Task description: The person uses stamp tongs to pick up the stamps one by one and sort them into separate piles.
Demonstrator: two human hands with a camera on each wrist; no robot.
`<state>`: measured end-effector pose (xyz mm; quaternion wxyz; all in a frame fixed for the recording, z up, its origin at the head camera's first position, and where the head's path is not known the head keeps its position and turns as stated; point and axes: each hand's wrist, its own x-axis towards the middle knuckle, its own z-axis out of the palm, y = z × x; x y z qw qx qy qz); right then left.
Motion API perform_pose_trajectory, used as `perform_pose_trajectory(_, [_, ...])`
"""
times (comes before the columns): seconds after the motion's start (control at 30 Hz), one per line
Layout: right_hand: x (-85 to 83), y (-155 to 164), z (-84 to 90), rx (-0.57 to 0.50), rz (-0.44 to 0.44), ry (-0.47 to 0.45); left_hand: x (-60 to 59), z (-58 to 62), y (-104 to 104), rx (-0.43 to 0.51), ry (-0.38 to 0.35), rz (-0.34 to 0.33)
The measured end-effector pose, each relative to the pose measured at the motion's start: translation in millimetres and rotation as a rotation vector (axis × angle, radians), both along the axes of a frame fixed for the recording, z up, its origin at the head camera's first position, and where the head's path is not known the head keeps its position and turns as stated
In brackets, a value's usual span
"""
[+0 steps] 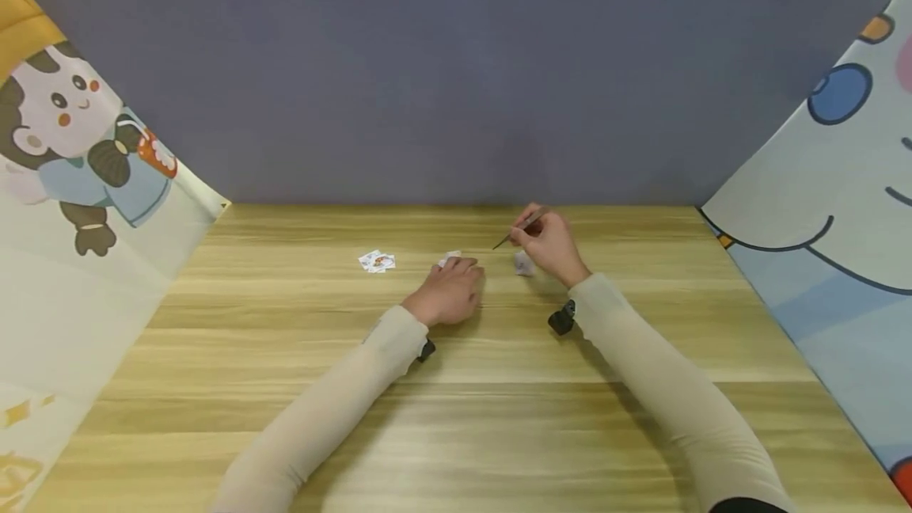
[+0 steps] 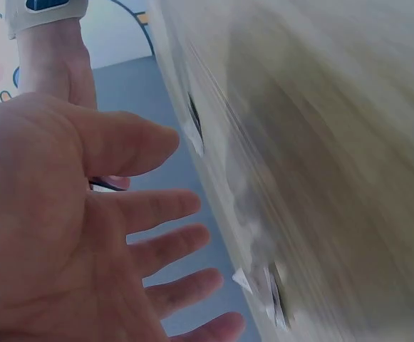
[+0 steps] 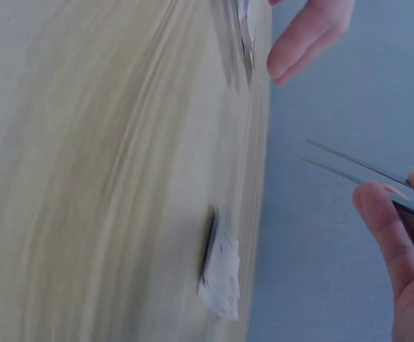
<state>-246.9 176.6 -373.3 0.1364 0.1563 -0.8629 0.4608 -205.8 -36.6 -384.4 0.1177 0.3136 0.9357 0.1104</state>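
Right hand [image 3: 406,256] pinches tweezers [image 3: 356,165], tips apart and off the wooden table [image 3: 107,178]; small white paper piece [image 3: 221,274] on table, other hand's fingers [image 3: 303,39] at top.

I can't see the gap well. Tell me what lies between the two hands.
In the head view, only bare table separates the left hand from the right hand holding tweezers; a small white piece lies by the right hand.

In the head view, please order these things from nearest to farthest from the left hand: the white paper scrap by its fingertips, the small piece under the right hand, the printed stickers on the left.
1. White paper scrap, at the left hand's fingertips.
2. Small piece, to the right, below the right hand.
3. Printed stickers, to the left, only slightly farther.
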Motion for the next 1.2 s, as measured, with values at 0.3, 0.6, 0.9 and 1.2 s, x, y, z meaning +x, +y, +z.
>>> perform_pose_trajectory(0.3, [-8.1, -15.8, -8.7, 0.037, 0.016, -0.035, -1.2, -1.1, -14.1, -0.012, 0.000, 0.062])
perform_pose_trajectory(0.6, [-17.7, -35.3, -14.9, 0.008, 0.058, -0.063, -1.5, -6.3, -20.7, -0.099, 0.024, 0.089])
perform_pose_trajectory(0.9, [-22.8, -49.5, -19.5, 0.029, 0.066, -0.063, -0.6, -10.5, -23.0, -0.111, 0.026, 0.085])
perform_pose_trajectory(1.2, [-21.7, -57.7, -19.5, -0.030, 0.049, -0.080, -0.9, -15.1, -27.0, -0.107, 0.034, 0.091])
